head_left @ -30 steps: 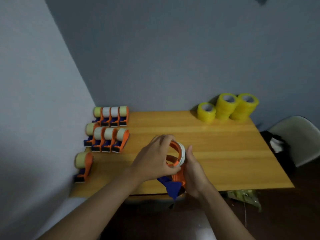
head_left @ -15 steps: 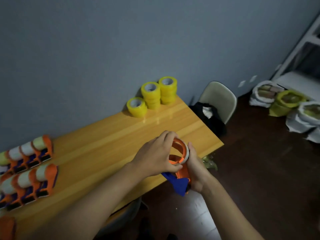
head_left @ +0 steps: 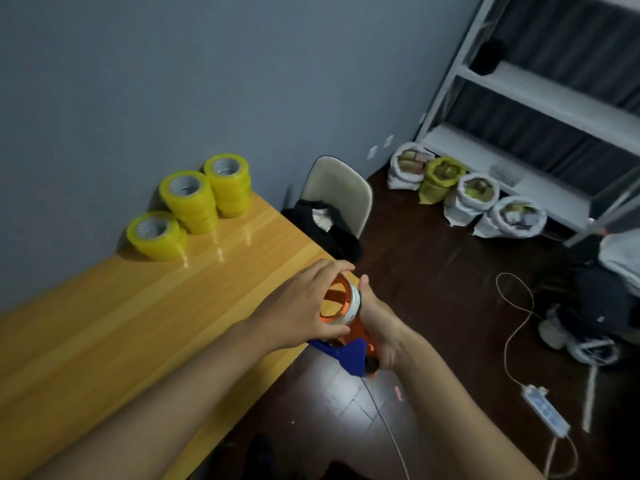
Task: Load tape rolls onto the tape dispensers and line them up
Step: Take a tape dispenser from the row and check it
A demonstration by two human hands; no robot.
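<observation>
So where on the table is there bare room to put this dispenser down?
The table is bare from the yellow tape rolls at the wall to the near edge, left of both hands. The dispenser sits over the right edge. Only the back corner is crowded.

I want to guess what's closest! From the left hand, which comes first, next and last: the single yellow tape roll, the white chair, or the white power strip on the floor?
From the left hand:
1. White chair, just past the table's far end.
2. Single yellow tape roll, on the table by the wall; too close to the chair to call.
3. White power strip, on the floor, far right.
</observation>
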